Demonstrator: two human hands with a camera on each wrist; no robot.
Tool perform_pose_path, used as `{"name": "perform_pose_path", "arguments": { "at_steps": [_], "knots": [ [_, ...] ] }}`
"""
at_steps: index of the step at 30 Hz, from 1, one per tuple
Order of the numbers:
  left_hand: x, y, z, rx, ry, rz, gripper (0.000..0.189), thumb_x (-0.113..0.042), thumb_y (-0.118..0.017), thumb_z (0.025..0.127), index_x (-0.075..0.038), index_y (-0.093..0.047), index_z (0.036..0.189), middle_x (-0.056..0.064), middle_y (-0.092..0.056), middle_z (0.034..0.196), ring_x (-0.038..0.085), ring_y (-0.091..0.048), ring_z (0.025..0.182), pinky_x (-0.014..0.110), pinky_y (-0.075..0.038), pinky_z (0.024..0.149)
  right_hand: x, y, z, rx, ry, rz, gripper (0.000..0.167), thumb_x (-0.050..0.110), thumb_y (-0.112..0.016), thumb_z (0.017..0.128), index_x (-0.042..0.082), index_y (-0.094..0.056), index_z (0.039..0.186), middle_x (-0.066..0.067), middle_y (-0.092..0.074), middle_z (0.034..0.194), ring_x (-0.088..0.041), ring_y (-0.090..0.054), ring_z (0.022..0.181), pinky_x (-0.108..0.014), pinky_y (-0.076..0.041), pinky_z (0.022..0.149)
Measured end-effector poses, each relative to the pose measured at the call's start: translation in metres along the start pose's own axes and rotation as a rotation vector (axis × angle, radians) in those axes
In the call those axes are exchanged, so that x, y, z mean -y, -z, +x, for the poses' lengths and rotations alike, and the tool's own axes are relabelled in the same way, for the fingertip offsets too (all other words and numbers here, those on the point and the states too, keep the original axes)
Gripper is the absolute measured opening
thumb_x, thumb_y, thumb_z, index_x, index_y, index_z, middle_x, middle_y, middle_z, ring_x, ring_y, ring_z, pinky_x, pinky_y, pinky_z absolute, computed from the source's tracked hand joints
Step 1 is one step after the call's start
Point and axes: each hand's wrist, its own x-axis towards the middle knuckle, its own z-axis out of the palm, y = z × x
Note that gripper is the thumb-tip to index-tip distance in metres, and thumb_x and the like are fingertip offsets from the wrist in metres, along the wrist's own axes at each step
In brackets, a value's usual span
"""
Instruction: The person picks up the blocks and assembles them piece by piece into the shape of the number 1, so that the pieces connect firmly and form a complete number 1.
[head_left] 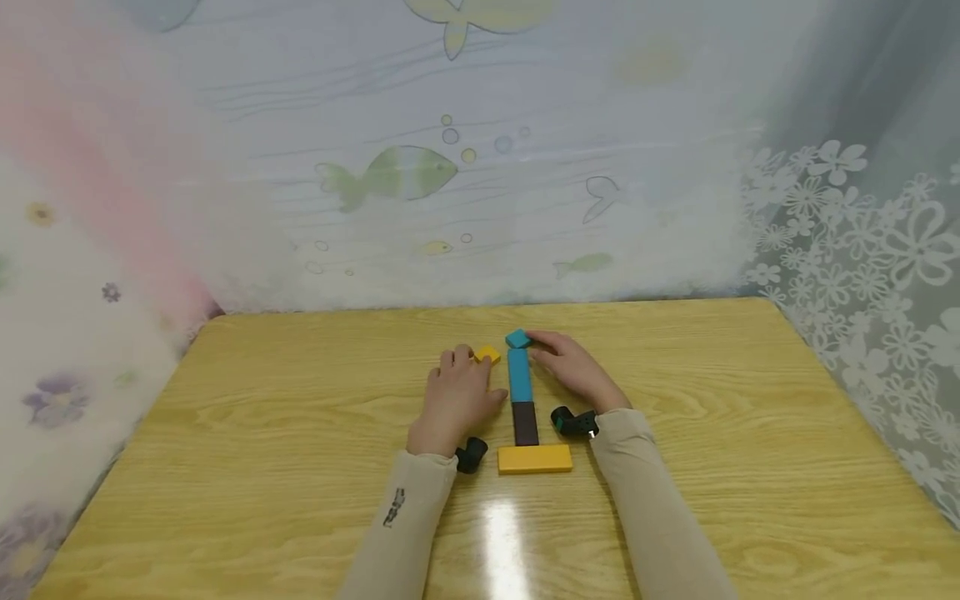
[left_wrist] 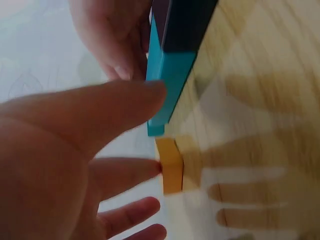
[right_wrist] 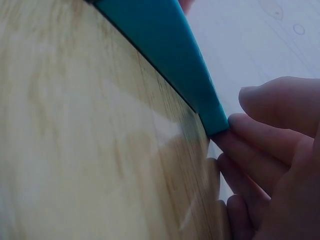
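On the table, a blue block [head_left: 519,375] and a dark brown block [head_left: 526,423] lie end to end in a line. A long yellow block [head_left: 535,459] lies crosswise at the near end. At the far end is a small blue block [head_left: 517,338], turned cornerwise; fingertips of my right hand [head_left: 576,372] touch its right side, thumb held apart. My left hand [head_left: 460,398] is spread left of the line. Its index fingertip touches a small yellow block [left_wrist: 171,167], while the thumb hovers near the long blue block in the left wrist view.
A wooden table [head_left: 285,500] carries all the blocks. Behind it hangs a pale curtain [head_left: 525,225] printed with fish. Dark wrist-worn cameras stick out from both cuffs, the left one [head_left: 472,456] and the right one [head_left: 573,421], near the brown block.
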Motion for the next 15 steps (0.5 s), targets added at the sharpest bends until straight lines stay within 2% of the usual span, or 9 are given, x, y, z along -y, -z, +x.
{"name": "perform_pose_path", "arguments": {
  "at_steps": [3,7,15],
  "knots": [
    [-0.0016,-0.0027,0.0004,-0.016,0.006,-0.003,0.058,-0.049,-0.051,0.085,-0.013,-0.045,0.131,0.011,-0.037,0.122,0.030,-0.034,0.108,0.047,-0.033,0.087,0.0002,-0.0010,0.0009,0.004,0.001,0.004,0.042,0.026,-0.044,0.095,0.019,-0.038,0.136,-0.001,-0.035,0.138,-0.023,-0.028,0.128,-0.042,-0.025,0.101],
    [-0.0027,-0.0039,0.0014,-0.008,0.014,0.007,0.058,-0.047,-0.048,0.088,-0.014,-0.041,0.134,0.010,-0.039,0.125,0.030,-0.033,0.111,0.049,-0.029,0.090,0.0000,-0.0018,0.0011,0.009,-0.001,0.005,0.042,0.026,-0.044,0.095,0.019,-0.038,0.136,-0.001,-0.035,0.138,-0.023,-0.028,0.128,-0.042,-0.025,0.101],
    [-0.0023,-0.0053,0.0053,-0.046,-0.029,-0.003,0.037,-0.020,-0.039,0.095,-0.014,-0.044,0.132,0.007,-0.043,0.124,0.030,-0.034,0.111,0.051,-0.029,0.090,-0.0024,-0.0006,0.0006,0.017,-0.012,0.056,0.042,0.026,-0.044,0.095,0.019,-0.037,0.136,-0.002,-0.034,0.139,-0.023,-0.027,0.129,-0.043,-0.024,0.101]
  ]
}}
